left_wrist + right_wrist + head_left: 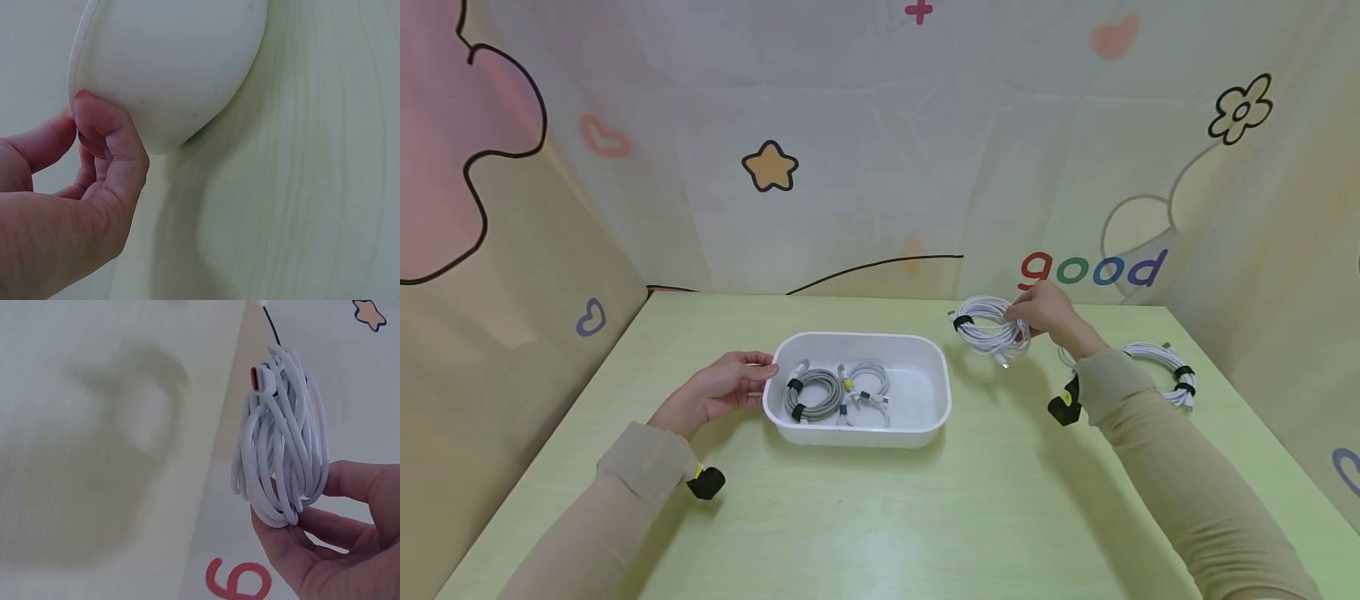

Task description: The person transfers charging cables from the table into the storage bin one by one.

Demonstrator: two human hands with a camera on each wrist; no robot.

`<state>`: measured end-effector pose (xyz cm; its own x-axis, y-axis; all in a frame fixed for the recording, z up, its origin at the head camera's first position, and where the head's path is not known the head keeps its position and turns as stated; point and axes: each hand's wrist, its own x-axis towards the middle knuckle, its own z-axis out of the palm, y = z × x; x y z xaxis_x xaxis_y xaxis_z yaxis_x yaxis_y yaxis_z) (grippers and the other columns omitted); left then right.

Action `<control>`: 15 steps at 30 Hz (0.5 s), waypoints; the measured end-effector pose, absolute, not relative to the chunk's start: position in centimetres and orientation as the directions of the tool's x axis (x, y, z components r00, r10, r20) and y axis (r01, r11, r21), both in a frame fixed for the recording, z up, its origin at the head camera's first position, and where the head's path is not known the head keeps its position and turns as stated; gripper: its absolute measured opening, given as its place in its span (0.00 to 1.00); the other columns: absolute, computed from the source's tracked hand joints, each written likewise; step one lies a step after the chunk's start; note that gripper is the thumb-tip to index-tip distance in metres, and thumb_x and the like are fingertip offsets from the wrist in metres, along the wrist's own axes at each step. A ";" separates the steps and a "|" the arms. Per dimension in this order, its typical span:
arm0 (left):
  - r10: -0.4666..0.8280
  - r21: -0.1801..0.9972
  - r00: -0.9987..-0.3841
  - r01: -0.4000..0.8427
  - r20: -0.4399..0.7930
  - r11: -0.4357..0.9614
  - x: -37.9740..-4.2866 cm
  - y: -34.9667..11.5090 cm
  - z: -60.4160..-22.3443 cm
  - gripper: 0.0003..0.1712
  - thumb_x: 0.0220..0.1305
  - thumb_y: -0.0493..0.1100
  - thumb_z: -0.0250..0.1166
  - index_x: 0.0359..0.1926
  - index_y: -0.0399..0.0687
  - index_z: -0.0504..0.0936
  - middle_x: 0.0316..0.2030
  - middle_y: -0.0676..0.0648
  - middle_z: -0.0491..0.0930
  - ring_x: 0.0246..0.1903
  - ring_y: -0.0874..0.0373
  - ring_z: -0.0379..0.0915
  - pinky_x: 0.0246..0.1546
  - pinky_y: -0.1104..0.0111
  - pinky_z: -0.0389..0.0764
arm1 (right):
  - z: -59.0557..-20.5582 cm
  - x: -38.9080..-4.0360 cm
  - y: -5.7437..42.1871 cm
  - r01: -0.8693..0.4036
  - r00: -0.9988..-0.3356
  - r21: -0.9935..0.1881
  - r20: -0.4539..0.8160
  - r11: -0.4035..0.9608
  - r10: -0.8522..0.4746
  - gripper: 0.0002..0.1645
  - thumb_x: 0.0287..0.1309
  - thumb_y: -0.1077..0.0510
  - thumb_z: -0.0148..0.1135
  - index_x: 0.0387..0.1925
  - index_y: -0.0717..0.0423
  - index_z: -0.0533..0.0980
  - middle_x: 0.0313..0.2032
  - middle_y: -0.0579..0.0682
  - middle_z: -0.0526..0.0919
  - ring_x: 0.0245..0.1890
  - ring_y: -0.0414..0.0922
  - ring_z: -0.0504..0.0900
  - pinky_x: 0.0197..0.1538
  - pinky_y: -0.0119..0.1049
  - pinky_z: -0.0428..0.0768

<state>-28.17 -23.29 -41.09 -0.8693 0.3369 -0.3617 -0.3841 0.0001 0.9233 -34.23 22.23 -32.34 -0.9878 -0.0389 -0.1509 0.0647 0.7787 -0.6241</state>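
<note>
The right hand [1047,308] pinches a round coil of white cable [996,340] with black strap in the air, right of a white rectangular plastic box [861,436]; the coil hides some fingertips. The left hand's [730,387] grip pinches the box's rim. Inside, ends of the smaller white cables [868,365] are difficult to distinguish. The beige right sleeve [1123,387] partly covers another white coil [1161,353].

Lt-grn tbl [880,517], cartoon-print bkdrp [865,183]
</note>
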 end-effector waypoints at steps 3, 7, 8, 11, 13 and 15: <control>0.334 0.922 -0.870 -0.387 -0.364 -0.003 -28.2 -23.3 -41.0 0.15 0.69 0.36 0.57 0.53 0.38 0.65 0.33 0.53 0.80 0.32 0.63 0.79 0.35 0.71 0.82 | -31.9 -34.2 21.4 0.062 -0.985 -0.632 -0.162 0.772 -0.054 0.22 0.60 0.59 0.61 0.50 0.73 0.76 0.34 0.57 0.80 0.23 0.39 0.80 0.34 0.31 0.84; 0.338 0.921 -0.868 -0.389 -0.365 -0.003 -28.1 -23.3 -41.0 0.15 0.69 0.37 0.56 0.53 0.37 0.65 0.33 0.53 0.79 0.31 0.63 0.78 0.35 0.71 0.82 | -31.2 -34.1 20.3 0.038 -0.984 -0.647 -0.158 0.762 -0.085 0.22 0.60 0.59 0.61 0.50 0.73 0.76 0.32 0.56 0.81 0.23 0.40 0.79 0.34 0.31 0.83; 0.340 0.922 -0.867 -0.388 -0.364 -0.004 -28.2 -23.3 -41.0 0.15 0.69 0.37 0.56 0.53 0.37 0.65 0.33 0.53 0.79 0.31 0.63 0.78 0.35 0.71 0.82 | -31.1 -34.0 20.0 0.030 -0.984 -0.647 -0.154 0.762 -0.092 0.22 0.60 0.59 0.61 0.50 0.73 0.77 0.32 0.56 0.81 0.24 0.40 0.79 0.34 0.30 0.83; 0.347 0.923 -0.867 -0.385 -0.358 -0.007 -28.2 -23.3 -41.0 0.16 0.69 0.36 0.56 0.54 0.36 0.64 0.33 0.53 0.79 0.31 0.63 0.78 0.34 0.71 0.81 | -30.7 -34.0 19.2 0.009 -0.983 -0.655 -0.144 0.756 -0.113 0.21 0.60 0.60 0.61 0.50 0.72 0.77 0.31 0.56 0.82 0.25 0.41 0.78 0.33 0.29 0.82; 0.347 0.923 -0.867 -0.384 -0.356 -0.010 -28.2 -23.3 -40.9 0.16 0.70 0.36 0.55 0.54 0.36 0.64 0.32 0.53 0.79 0.31 0.63 0.78 0.34 0.72 0.81 | -30.5 -33.9 18.6 0.007 -0.982 -0.661 -0.147 0.751 -0.121 0.21 0.60 0.60 0.62 0.50 0.71 0.77 0.32 0.56 0.82 0.26 0.42 0.78 0.33 0.28 0.81; 0.346 0.923 -0.867 -0.384 -0.357 -0.010 -28.2 -23.4 -40.9 0.15 0.70 0.36 0.55 0.53 0.36 0.64 0.32 0.53 0.79 0.31 0.63 0.78 0.34 0.72 0.81 | -30.4 -33.9 17.9 0.009 -0.980 -0.665 -0.154 0.747 -0.125 0.20 0.60 0.59 0.62 0.50 0.70 0.77 0.34 0.57 0.82 0.26 0.42 0.78 0.34 0.29 0.82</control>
